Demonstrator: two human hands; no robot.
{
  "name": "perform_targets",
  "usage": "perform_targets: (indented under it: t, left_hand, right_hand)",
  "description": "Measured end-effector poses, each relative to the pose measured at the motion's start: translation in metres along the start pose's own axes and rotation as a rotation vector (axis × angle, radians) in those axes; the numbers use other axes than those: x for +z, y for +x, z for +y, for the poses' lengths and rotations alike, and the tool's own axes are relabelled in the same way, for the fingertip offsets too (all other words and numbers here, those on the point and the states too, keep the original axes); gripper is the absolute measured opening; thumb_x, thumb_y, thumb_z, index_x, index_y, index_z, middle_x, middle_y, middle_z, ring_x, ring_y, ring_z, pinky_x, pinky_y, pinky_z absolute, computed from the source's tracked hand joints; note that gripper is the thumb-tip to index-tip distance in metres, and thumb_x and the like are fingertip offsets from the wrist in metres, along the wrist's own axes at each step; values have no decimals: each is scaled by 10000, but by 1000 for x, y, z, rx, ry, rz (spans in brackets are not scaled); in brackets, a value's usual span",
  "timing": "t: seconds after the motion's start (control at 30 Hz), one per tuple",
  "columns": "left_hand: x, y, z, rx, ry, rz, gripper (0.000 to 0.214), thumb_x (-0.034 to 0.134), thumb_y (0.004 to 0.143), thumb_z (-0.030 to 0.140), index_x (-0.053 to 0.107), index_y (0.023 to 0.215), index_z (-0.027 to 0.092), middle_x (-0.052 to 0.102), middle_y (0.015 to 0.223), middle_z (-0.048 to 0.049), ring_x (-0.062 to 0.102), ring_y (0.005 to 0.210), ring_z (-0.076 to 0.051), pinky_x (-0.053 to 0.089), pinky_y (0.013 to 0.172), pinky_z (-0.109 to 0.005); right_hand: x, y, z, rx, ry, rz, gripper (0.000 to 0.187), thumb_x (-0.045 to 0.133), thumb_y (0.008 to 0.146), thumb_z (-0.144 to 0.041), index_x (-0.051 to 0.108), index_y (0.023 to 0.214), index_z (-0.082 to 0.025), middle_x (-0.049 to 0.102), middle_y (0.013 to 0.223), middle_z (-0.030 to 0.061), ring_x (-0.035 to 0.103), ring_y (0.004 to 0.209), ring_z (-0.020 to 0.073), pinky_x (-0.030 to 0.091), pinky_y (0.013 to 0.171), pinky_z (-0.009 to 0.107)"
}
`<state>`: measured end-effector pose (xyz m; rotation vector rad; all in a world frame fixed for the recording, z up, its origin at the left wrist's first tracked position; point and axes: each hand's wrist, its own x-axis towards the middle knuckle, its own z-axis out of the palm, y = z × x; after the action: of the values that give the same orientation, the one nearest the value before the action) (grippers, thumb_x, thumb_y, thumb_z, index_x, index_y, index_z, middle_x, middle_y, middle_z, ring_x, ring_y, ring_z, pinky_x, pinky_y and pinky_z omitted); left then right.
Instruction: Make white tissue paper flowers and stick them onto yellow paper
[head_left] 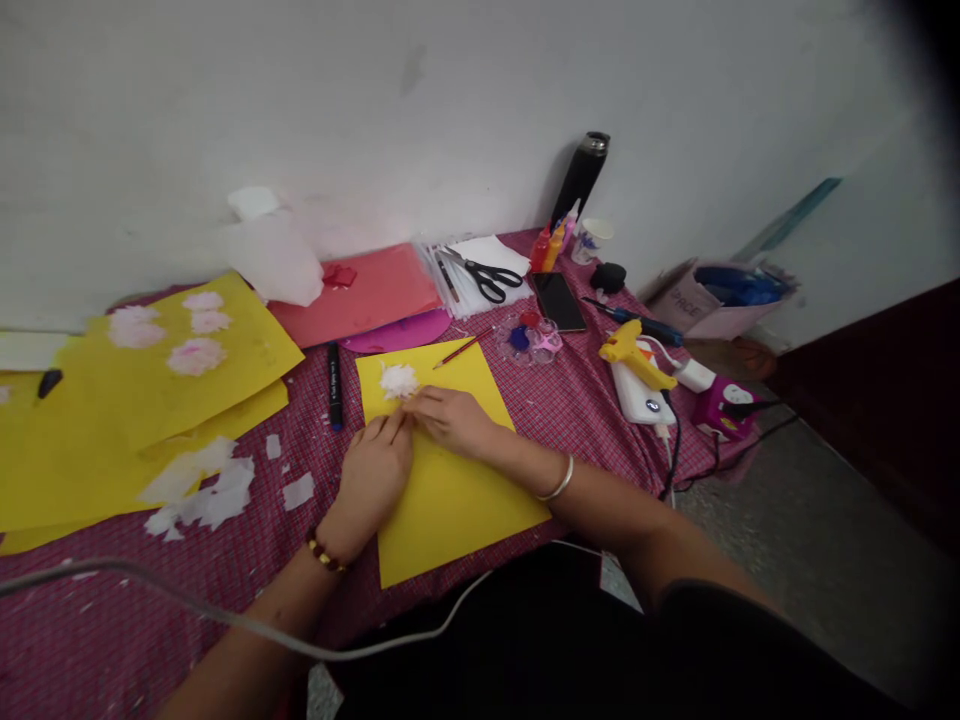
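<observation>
A sheet of yellow paper (450, 510) lies in front of me with a small white crumpled tissue-paper puff (398, 380) near its top. Just below the puff, my left hand (375, 470) and my right hand (454, 418) meet at the fingertips over the sheet. The fingers of both are closed in a pinch; whatever they hold is too small or hidden to name. A pencil (457, 352) rests across the sheet's upper edge, beyond my right hand. Left of the sheet lies a black marker (334, 387).
Torn white paper scraps (217, 490) and yellow sheets with pinkish tissue flowers (196, 355) are on the left. Scissors (487, 275), a paint palette (527, 338), a phone (559, 302) and a yellow glue gun (636, 355) lie on the right. A white cable (225, 615) crosses the foreground.
</observation>
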<state>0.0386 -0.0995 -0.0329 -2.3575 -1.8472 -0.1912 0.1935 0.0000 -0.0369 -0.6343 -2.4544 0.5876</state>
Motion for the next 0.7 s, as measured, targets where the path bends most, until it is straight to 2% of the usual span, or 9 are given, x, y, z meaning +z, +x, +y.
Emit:
perform_targets:
  t: [0.13, 0.3, 0.4, 0.47, 0.53, 0.6, 0.63, 0.7]
  left_hand:
    - [-5, 2, 2, 25, 8, -18, 358, 445, 907, 135, 642, 1196, 58, 651, 1210, -190, 579, 1063, -323, 495, 849, -453]
    - [-4, 3, 2, 39, 9, -28, 350, 440, 918, 157, 652, 1177, 53, 659, 1192, -193, 590, 1037, -320, 495, 849, -455]
    - [-2, 5, 5, 19, 0, -21, 379, 424, 931, 175, 623, 1228, 48, 629, 1274, -189, 590, 1067, -321, 498, 856, -462]
    - [-4, 7, 6, -8, -36, -17, 385, 416, 937, 188, 620, 1235, 55, 608, 1315, -186, 589, 1100, -319, 494, 882, -467]
    - [-9, 7, 0, -4, -129, -26, 366, 421, 933, 204, 652, 1187, 77, 623, 1297, -178, 594, 1119, -305, 483, 929, -458]
    - [-20, 1, -16, -19, -289, -4, 334, 445, 923, 240, 686, 1115, 112, 668, 1228, -157, 613, 1102, -276, 474, 962, -426]
    - [-27, -5, -28, -68, -385, 30, 319, 461, 917, 270, 696, 1084, 135, 692, 1181, -137, 625, 1083, -257, 474, 965, -404]
    - [-44, -23, -55, -278, -524, 147, 304, 519, 887, 359, 705, 1024, 162, 731, 1045, -98, 658, 965, -239, 505, 883, -377]
  right_hand:
    - [0, 1, -5, -63, -162, -139, 291, 500, 939, -164, 637, 1195, -155, 671, 1193, 105, 637, 1041, 192, 496, 888, 301]
    - [3, 0, -4, -24, -125, -140, 277, 508, 933, -172, 640, 1177, -168, 672, 1191, 104, 638, 1031, 199, 500, 880, 324]
    - [3, 0, 0, 54, 124, 51, 222, 497, 933, -202, 668, 1074, -182, 694, 1091, 81, 644, 996, 168, 501, 884, 303]
    - [2, 1, 5, 172, 397, 242, 200, 480, 927, -243, 660, 988, -181, 697, 976, 61, 655, 892, 142, 524, 798, 277]
    - [2, 3, 10, 333, 674, 370, 176, 483, 901, -280, 627, 908, -178, 681, 845, 34, 643, 736, 118, 523, 663, 242]
    - [1, 5, 15, 465, 878, 403, 154, 502, 866, -300, 592, 852, -176, 651, 726, 7, 603, 605, 97, 495, 573, 216]
    - [0, 6, 16, 506, 942, 397, 144, 514, 847, -301, 583, 837, -175, 640, 687, -3, 586, 570, 92, 487, 558, 212]
    - [-2, 8, 17, 544, 998, 352, 125, 533, 814, -286, 579, 806, -170, 623, 633, -14, 564, 533, 87, 475, 546, 212]
